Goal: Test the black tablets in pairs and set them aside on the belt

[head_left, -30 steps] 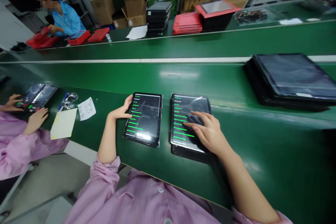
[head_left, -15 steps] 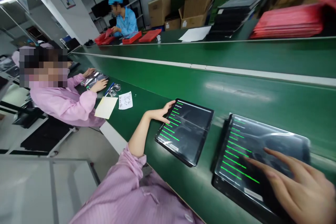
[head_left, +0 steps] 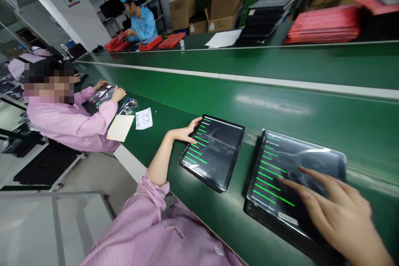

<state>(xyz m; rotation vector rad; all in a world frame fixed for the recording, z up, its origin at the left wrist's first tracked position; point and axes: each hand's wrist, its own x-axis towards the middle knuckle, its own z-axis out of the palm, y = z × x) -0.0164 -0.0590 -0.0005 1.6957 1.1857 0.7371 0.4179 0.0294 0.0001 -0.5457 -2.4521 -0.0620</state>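
With twelve taken as the top of the view, we noted the right hand (head_left: pixel 336 212) nearest, at four o'clock, open and gripping nothing; two fingers stretched over the screen of the right tablet (head_left: pixel 296 156), the others partly curled. Whether the tips touched the glass or hung just above it, we could not tell. That tablet lay face up atop a dark block (head_left: pixel 268 226), perhaps more of its kind, which probably kept the screen raised and handy. At five o'clock, just below centre, the left tablet (head_left: pixel 216 153) lay face up on the green bench (head_left: pixel 190 99), apart from its neighbour. Both screens showed green lines of text, too small to read; we judged them set side by side so both lists could be seen together. The left hand (head_left: pixel 182 134) lay along its left edge, thumb and fingers spread wide, thumb over the margin; not closed round it, more likely steadying it than lifting. Toward nine o'clock we logged a yellow sheet (head_left: pixel 121 128), a handwritten note (head_left: pixel 144 119) beside it, and a co-worker in pink (head_left: pixel 75 122). Farther off, toward two, sat a red stack (head_left: pixel 322 25).
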